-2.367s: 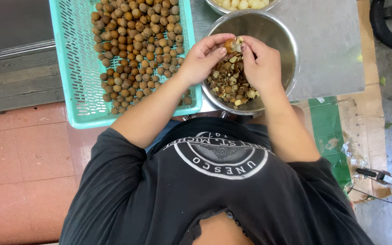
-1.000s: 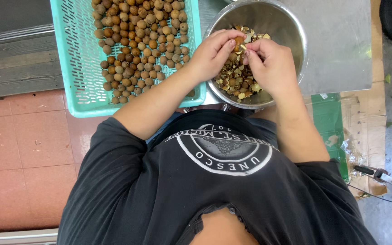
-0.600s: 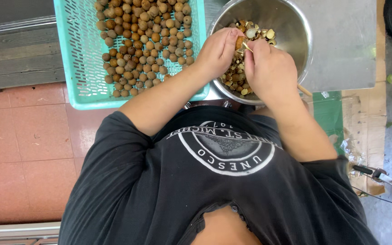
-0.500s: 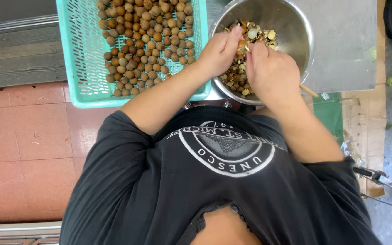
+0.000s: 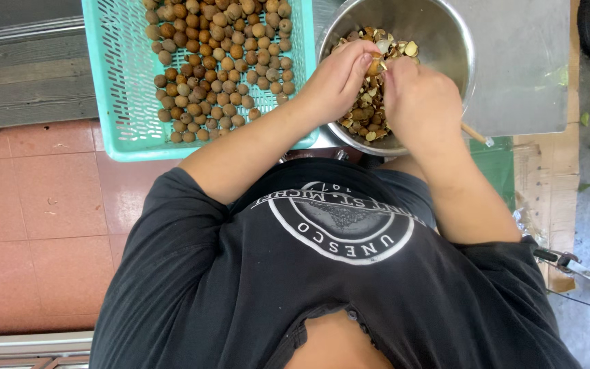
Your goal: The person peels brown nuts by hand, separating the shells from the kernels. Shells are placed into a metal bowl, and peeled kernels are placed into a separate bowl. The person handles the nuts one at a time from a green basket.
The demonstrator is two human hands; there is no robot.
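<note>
My left hand (image 5: 339, 80) pinches a small round brown fruit (image 5: 375, 65) over a steel bowl (image 5: 468, 51) of broken peel and shell pieces (image 5: 367, 116). My right hand (image 5: 421, 102) presses against the same fruit from the right, fingers curled. A thin wooden stick-like tool (image 5: 476, 134) pokes out from under that hand's heel. Both hands meet above the bowl's left half. A teal plastic basket (image 5: 107, 82) to the left holds many whole brown fruits (image 5: 220, 61).
The bowl and basket sit on a grey metal surface (image 5: 527, 75). Red floor tiles (image 5: 35, 205) lie at the left. A green mat (image 5: 496, 167) and cardboard (image 5: 534, 178) are at the right, with a metal tool (image 5: 568, 263) beside my right elbow.
Both hands stay together over the bowl, working at a fruit. They have shifted a little up and right in the view, along with the bowl and basket.
</note>
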